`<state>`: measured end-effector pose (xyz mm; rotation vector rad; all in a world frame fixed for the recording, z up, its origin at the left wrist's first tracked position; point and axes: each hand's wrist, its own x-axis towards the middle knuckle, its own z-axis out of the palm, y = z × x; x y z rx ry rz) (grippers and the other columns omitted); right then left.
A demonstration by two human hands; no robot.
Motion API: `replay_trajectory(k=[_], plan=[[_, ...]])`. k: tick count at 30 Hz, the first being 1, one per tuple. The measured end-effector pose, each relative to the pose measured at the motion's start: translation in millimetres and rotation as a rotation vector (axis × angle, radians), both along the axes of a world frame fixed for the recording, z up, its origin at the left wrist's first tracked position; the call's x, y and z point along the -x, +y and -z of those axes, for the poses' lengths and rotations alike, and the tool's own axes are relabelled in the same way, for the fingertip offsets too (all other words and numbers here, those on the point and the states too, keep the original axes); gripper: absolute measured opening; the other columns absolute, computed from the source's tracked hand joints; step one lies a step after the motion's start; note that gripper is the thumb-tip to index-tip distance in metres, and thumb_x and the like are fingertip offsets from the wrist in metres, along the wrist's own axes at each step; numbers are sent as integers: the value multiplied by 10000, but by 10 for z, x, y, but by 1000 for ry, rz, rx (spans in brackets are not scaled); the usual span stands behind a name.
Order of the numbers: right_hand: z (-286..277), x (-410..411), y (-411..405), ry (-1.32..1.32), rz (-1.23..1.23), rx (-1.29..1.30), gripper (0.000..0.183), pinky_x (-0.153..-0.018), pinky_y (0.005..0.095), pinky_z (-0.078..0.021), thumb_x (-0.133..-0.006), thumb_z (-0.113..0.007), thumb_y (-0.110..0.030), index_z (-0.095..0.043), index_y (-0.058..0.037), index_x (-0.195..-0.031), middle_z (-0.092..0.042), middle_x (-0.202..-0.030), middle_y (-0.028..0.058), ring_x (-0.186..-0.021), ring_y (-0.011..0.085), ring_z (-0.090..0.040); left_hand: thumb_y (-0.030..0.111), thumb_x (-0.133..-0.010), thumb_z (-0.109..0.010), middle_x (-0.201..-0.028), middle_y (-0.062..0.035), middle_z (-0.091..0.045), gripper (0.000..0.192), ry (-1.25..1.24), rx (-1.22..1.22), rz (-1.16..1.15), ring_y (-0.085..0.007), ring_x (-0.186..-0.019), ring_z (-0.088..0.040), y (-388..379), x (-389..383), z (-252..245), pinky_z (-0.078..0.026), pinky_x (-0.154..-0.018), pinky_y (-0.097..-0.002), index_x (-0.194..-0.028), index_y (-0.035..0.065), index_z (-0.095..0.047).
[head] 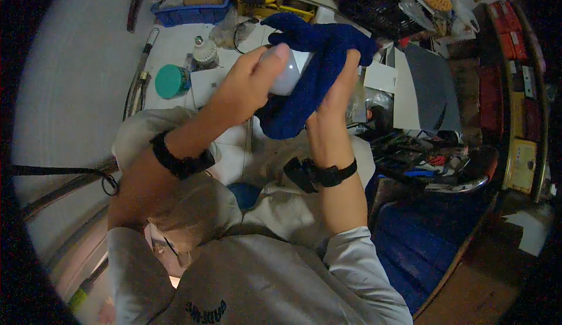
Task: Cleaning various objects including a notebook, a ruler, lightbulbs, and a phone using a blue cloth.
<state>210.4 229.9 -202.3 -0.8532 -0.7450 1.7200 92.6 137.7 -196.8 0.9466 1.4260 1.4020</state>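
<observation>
My left hand (246, 83) grips a white light bulb (285, 77), its thumb over the top of the rounded part. Against the bulb's right side lies a dark blue cloth (320, 66), draped over and hanging down from my right hand (338, 90). The right palm and thumb press the cloth from the right; most of those fingers are hidden behind it. Left of my hands, a larger white bulb with a ribbed body (205, 52) stands on the white tiled floor with its metal screw base up. Beside it is a round teal lid (170, 81).
Farther off are a blue plastic basket (193, 14), a yellow tray (292, 13) and a black crate (382, 9). A clear plastic bag (228, 33) lies near the bulbs. Tools and cables crowd the right, by a blue padded seat (421, 237). A wall runs along the left.
</observation>
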Motion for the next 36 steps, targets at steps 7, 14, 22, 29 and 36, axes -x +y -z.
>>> replay_trajectory(k=[7, 14, 22, 29, 36], plan=[[-173, 52, -125, -61, 41, -76, 333, -813, 361, -506, -934, -545, -339, -518, -73, -1132, -597, -1065, 56, -937, 174, -603, 690, -889, -416, -626, -19, -479, 615, -563, 330, 128, -119, -482, -415, 42, 155, -32, -311, -437, -256, -892, 89, -544], [33, 69, 111, 206, -110, 144, 295, -742, 357, -529, -936, -515, -374, -599, -100, -1006, -637, -951, 38, -825, 172, -641, 558, -878, -567, -901, -181, -606, 629, 683, -157, -151, -331, -810, -615, -18, 12, -42, -480, -735, -451, -1180, 24, -431], [-129, 195, -145, -25, 35, -58, 286, -792, 352, -522, -931, -510, -293, -571, -70, -1098, -629, -1022, 46, -893, 181, -632, 446, -860, -639, -940, -218, -626, 572, -209, 88, -62, -415, -830, -628, 36, 150, 235, -500, -735, -439, -1170, 7, -441], [-203, 222, -156, -55, 88, 12, 399, -872, 375, -495, -959, -457, -393, -584, -61, -1141, -639, -1068, 53, -979, 208, -621, 404, -812, -714, -1070, -221, -600, 662, -390, 152, -45, -401, -825, -638, 21, 208, 100, -513, -727, -429, -1238, 8, -399], [-264, 154, 6, 211, -56, 120, 394, -752, 366, -530, -938, -494, -469, -602, -112, -1064, -641, -976, 21, -835, 186, -645, 367, -809, -704, -1194, -169, -522, 818, 693, -178, -5, -322, -1052, -560, -39, 123, -52, -438, -951, -365, -1369, 6, -229]])
